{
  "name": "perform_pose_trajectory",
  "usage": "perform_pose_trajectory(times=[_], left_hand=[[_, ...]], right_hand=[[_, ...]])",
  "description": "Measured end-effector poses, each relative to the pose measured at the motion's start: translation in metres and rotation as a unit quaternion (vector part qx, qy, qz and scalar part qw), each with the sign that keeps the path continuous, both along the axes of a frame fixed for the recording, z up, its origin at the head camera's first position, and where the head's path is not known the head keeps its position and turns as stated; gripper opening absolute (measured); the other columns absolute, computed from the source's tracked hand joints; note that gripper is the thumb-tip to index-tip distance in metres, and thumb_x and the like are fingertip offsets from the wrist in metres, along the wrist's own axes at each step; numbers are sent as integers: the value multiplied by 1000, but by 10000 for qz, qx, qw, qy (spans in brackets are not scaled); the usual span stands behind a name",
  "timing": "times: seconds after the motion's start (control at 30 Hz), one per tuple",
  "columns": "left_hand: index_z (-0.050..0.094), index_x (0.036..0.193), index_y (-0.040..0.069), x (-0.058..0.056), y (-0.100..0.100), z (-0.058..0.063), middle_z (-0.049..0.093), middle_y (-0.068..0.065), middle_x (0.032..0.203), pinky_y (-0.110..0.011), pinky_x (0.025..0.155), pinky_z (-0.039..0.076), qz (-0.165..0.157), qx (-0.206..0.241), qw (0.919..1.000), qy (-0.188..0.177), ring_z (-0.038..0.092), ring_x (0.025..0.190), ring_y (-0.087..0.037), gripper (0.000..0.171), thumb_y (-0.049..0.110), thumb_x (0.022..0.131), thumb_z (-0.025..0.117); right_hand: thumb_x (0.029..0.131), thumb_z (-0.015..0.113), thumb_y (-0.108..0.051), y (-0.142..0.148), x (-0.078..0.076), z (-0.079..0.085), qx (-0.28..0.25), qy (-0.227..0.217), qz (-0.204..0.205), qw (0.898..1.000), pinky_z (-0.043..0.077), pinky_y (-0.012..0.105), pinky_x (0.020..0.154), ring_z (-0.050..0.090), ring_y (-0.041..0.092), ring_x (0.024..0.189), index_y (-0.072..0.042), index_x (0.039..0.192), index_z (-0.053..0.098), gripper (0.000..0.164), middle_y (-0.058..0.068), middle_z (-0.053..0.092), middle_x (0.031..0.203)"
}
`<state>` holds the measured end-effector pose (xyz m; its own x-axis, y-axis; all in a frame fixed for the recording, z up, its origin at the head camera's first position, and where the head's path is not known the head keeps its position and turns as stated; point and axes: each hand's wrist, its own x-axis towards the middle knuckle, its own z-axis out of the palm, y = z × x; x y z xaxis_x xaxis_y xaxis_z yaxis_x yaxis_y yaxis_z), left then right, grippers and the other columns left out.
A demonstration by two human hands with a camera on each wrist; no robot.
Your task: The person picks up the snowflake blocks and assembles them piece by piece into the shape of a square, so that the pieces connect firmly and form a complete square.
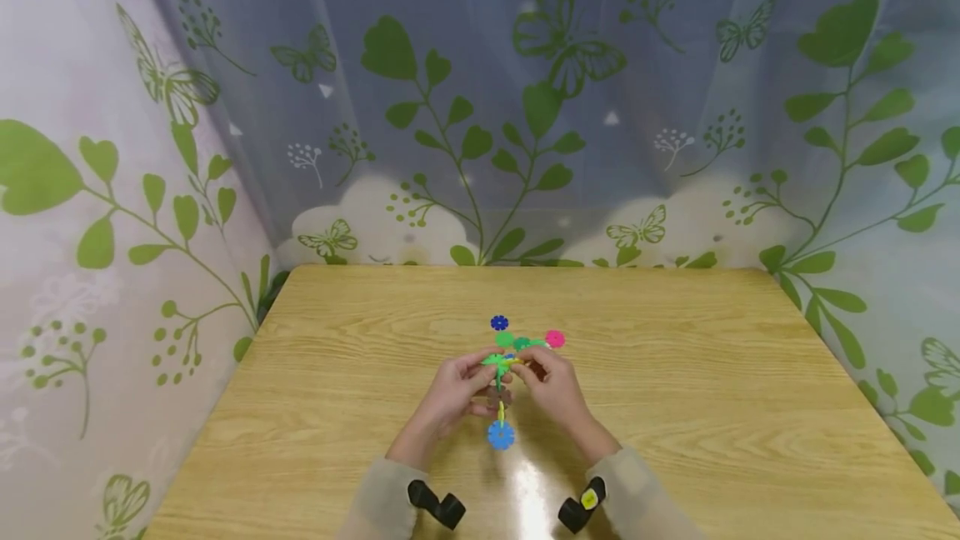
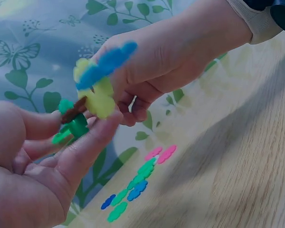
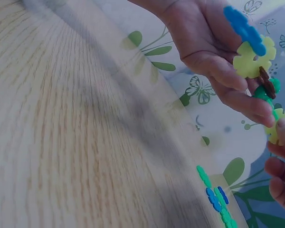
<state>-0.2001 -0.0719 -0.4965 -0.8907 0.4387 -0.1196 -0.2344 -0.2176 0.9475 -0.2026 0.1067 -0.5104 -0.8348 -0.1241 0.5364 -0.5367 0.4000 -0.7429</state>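
A short chain of slotted plastic snowflake discs is held above the table. Its blue disc (image 1: 501,435) hangs nearest the body, joined to a yellow disc (image 3: 254,59), then a brown disc (image 2: 74,110) and green discs (image 1: 497,363). My left hand (image 1: 453,390) grips the chain by its green and brown part, between thumb and fingers. At the far end, my right hand (image 1: 557,386) pinches another yellow disc (image 3: 281,124) between thumb and finger, against the green piece. Whether that disc is slotted in, I cannot tell.
Beyond the hands lie several loose discs on the wooden table (image 1: 337,373): dark blue (image 1: 499,322), light green (image 1: 505,339), dark green (image 1: 521,344) and pink (image 1: 555,338). A leaf-patterned curtain (image 1: 465,107) hangs behind the table and along its sides.
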Motion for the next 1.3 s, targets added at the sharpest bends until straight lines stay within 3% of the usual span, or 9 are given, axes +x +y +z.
perform_pose_trajectory(times=[0.23, 0.37, 0.47, 0.57, 0.77, 0.9, 1.1, 1.3], left_hand=[[41, 136, 7, 3, 2, 4, 60, -26, 111, -35, 58, 58, -111, -148, 9998, 74, 66, 85, -37, 55, 31, 91, 60], [43, 135, 8, 3, 3, 4, 58, -30, 113, -34, 57, 57, -124, -220, 9996, 112, 64, 88, -41, 54, 32, 90, 61], [46, 131, 7, 4, 3, 3, 57, -31, 113, -34, 57, 57, -71, -260, 9996, 41, 66, 84, -38, 50, 31, 90, 62], [49, 126, 5, 4, 3, 2, 58, -31, 112, -31, 56, 57, 25, -333, 9994, -42, 67, 80, -35, 46, 31, 90, 62], [53, 118, 4, 4, 4, 1, 62, -28, 106, -26, 50, 54, 249, -419, 9988, -57, 68, 69, -26, 40, 33, 91, 60], [51, 118, -1, 4, 3, -1, 62, -29, 104, -26, 51, 55, 351, -347, 9988, -76, 67, 63, -21, 42, 30, 92, 60], [52, 112, 2, 4, -1, -2, 58, -34, 108, -31, 53, 57, 291, -146, 9993, -202, 67, 60, -21, 38, 30, 89, 63], [52, 108, 2, 5, -2, -1, 60, -32, 105, -33, 55, 58, 228, -51, 9995, -225, 66, 60, -21, 36, 29, 88, 65]], right_hand=[[77, 72, 4, 1, -1, -1, -85, 166, 109, 9998, 44, 18, 49, 47, 9, 60, -8, 84, 67, 14, -4, 53, 74], [77, 69, 10, -4, 13, 22, -140, 67, 168, 9997, 43, 18, 50, 49, 18, 60, -1, 83, 66, 13, 6, 55, 75], [77, 66, 13, -8, 24, 38, -93, -117, 229, 9996, 43, 17, 51, 50, 25, 60, 5, 84, 64, 10, 14, 56, 76], [78, 65, 13, -7, 22, 32, -87, -210, 322, 9992, 44, 18, 52, 50, 25, 61, 6, 85, 64, 10, 14, 58, 78], [79, 70, 3, 0, 6, 1, 14, -137, 369, 9992, 41, 17, 49, 47, 14, 61, -4, 85, 67, 10, 4, 59, 79], [79, 72, -2, 7, 2, -5, 59, -315, 277, 9991, 41, 18, 49, 46, 9, 59, -8, 84, 67, 10, -2, 58, 78], [81, 70, -2, 22, -8, -11, 148, -1072, -193, 9939, 45, 22, 50, 50, 11, 61, -7, 84, 67, 7, -1, 59, 78], [82, 69, -3, 35, -20, -15, 285, -1787, -644, 9814, 47, 24, 53, 53, 15, 65, -5, 86, 64, 6, 4, 62, 82]])
